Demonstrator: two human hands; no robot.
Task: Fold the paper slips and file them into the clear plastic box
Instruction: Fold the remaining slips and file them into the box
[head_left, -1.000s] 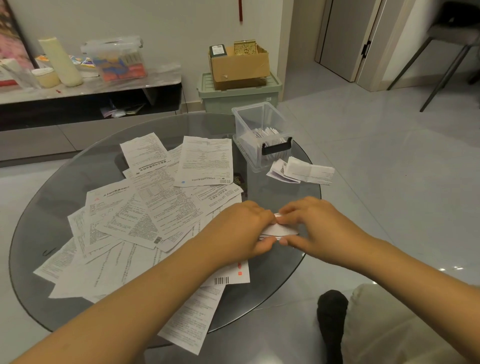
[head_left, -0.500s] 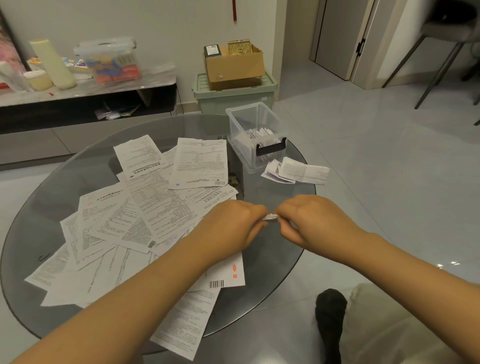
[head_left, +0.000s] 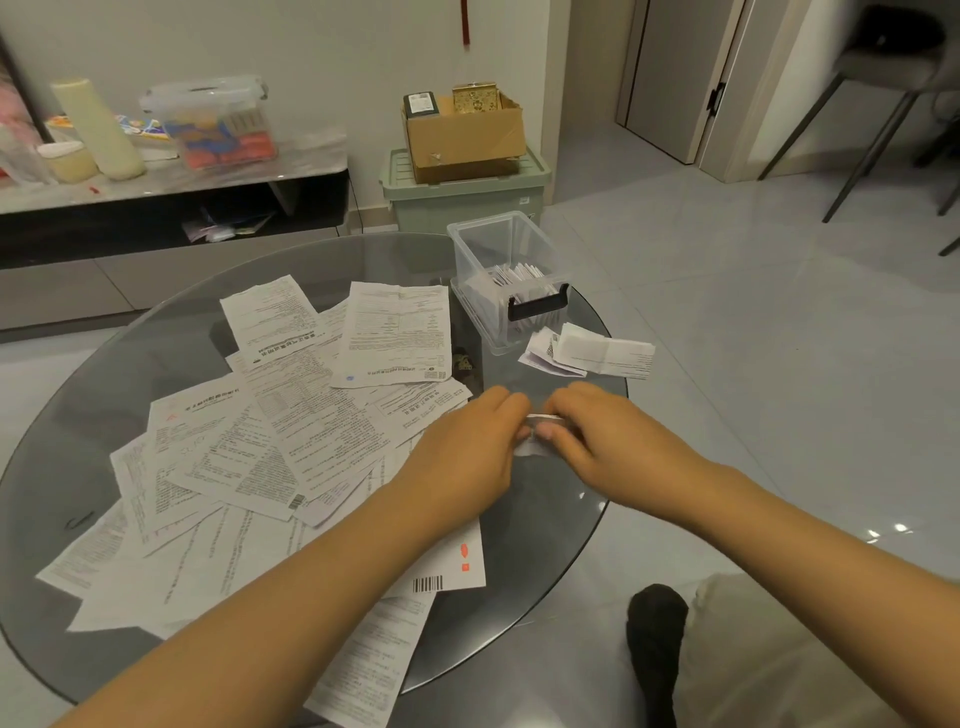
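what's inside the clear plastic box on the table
The clear plastic box holds upright folded white paper slips; its black handle and frosted walls hide their lower parts and their count.

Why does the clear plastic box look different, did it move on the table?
No. The clear plastic box sits by the same far edge of the round glass table, beside the same loose slips; only the camera shifted.

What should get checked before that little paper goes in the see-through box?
1. Slip held by both hands: ok, the left hand and right hand pinch the folded slip.
2. Fold finished: cannot tell, fingers cover most of it.
3. Clear box open on top: ok, no lid on it.
4. Room in the box: ok, filed slips leave the far part free.
5. Way to the box: ok, only loose folded papers lie beside it.
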